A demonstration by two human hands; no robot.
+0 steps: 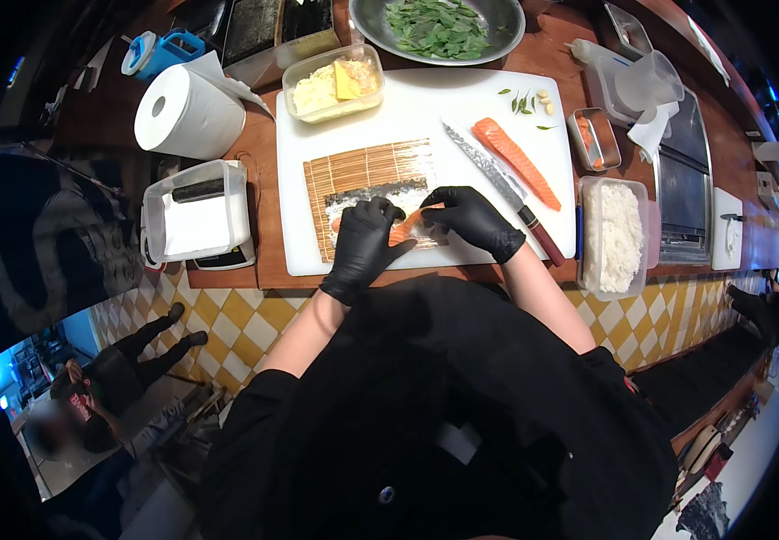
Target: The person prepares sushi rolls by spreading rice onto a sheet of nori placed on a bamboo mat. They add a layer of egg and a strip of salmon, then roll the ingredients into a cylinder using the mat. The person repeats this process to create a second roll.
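Observation:
A bamboo rolling mat (pixel 368 162) lies on the white cutting board (pixel 423 101). On the mat is a nori sheet (pixel 376 193) spread with white rice, with salmon strips (pixel 401 233) across it. My left hand (pixel 366 239), in a black glove, is over the salmon with its fingers curled and thumb out; its grip is partly hidden. The fingertips of my right hand (pixel 474 219), also gloved, pinch the right part of a salmon strip. Right of the mat, a knife (pixel 487 165) with a dark red handle lies beside a salmon block (pixel 518 162).
Rice fills a plastic container (pixel 612 236) at right, near a small metal tin (pixel 594 138). A tub of shredded food (pixel 334 82), a bowl of green leaves (pixel 437 30) and a paper roll (pixel 187 111) stand behind. A nori container (pixel 195 212) is left. Another person (pixel 103 385) is lower left.

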